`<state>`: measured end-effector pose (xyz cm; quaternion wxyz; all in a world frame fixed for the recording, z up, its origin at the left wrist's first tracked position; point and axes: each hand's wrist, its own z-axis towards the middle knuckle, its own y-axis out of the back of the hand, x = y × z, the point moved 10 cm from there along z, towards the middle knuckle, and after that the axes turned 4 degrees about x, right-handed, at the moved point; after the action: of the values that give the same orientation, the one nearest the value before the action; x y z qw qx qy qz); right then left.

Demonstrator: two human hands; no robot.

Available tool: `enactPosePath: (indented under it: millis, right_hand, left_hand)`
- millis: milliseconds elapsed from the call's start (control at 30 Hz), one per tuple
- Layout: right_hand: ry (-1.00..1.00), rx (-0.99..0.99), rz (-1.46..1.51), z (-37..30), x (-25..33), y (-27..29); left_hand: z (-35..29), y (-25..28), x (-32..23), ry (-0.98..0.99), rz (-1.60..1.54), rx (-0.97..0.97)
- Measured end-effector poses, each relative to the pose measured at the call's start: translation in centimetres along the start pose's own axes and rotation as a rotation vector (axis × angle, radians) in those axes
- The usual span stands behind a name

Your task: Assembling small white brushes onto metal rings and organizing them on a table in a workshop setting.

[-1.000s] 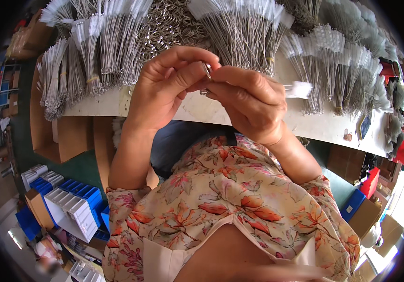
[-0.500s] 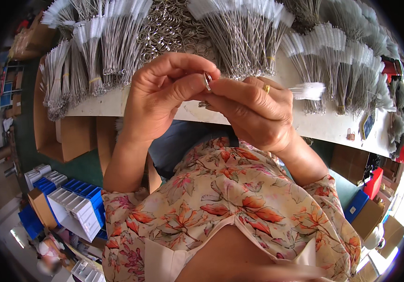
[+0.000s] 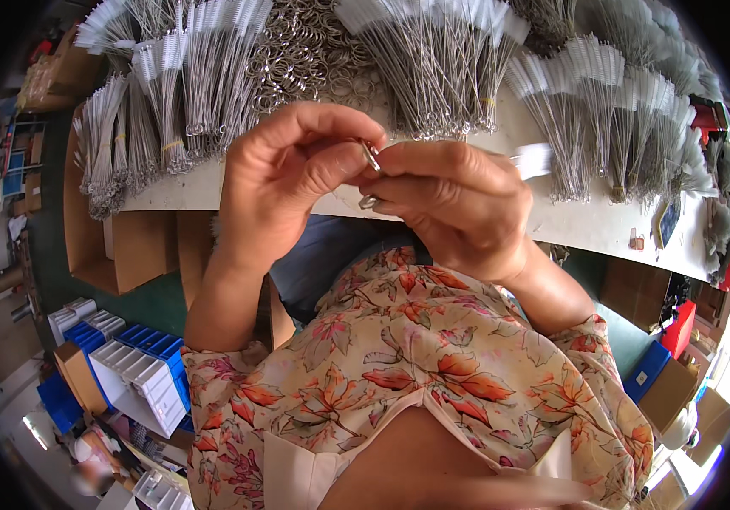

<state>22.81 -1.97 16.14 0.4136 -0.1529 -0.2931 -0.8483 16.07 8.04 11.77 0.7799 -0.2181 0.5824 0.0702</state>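
Above the table's front edge, my two hands meet at a small silvery split ring (image 3: 371,158). My left hand (image 3: 271,183) pinches it between thumb and index finger. From the other side, the closed fingertips of my right hand (image 3: 467,200) press against the ring. A second metal ring (image 3: 369,202) pokes out under the right hand's curled fingers. Beyond the back of that hand stick out the blurred white bristles of a wire brush (image 3: 534,160). Its stem is hidden behind the hand, which appears to hold it.
On the white table (image 3: 586,225) lies a pile of loose metal rings (image 3: 305,51). Bundles of wire brushes (image 3: 437,76) flank it, with more brushes (image 3: 603,110) at the right. Cardboard boxes (image 3: 140,255) and stacked plastic bins (image 3: 135,382) stand below at the left.
Both hands have shifted slightly, and the ring between them has tilted. The brush bristles have moved left, nearer the right hand. The second ring shows more plainly below the right fingers.
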Motion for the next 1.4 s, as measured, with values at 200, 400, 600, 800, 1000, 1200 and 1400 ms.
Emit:
enactPosePath:
  millis: [200,400,600,800,1000,1200,1400]
  right_hand:
    - [0.254,0.114,-0.424,0.0,2.4,-0.9]
    - [-0.268,0.093,0.307,1.2,-1.8,-0.4]
    - [-0.844,-0.045,0.838,-0.6,-5.4,-2.0]
    - [-0.854,-0.009,0.829,-0.2,-5.1,-2.9]
    - [-0.885,0.075,0.798,-0.3,-5.8,-3.3]
    - [-0.857,0.079,0.716,-0.3,-5.9,-3.2]
    - [-0.893,0.055,0.736,-0.9,-5.9,-3.5]
  left_hand:
    - [-0.3,-0.5,-0.3,0.133,0.084,0.051]
    - [-1.5,-1.9,-5.2,-0.371,0.722,-0.11]
    - [-2.6,-2.2,-6.0,-0.588,0.884,-0.199]
    - [-3.0,-2.5,-6.5,-0.762,1.004,-0.18]
    - [-2.8,-2.3,-6.3,-0.667,1.014,-0.108]
    - [-1.8,-0.2,-4.6,-0.455,0.488,-0.071]
    - [-2.1,0.4,-4.2,-0.478,0.421,-0.113]
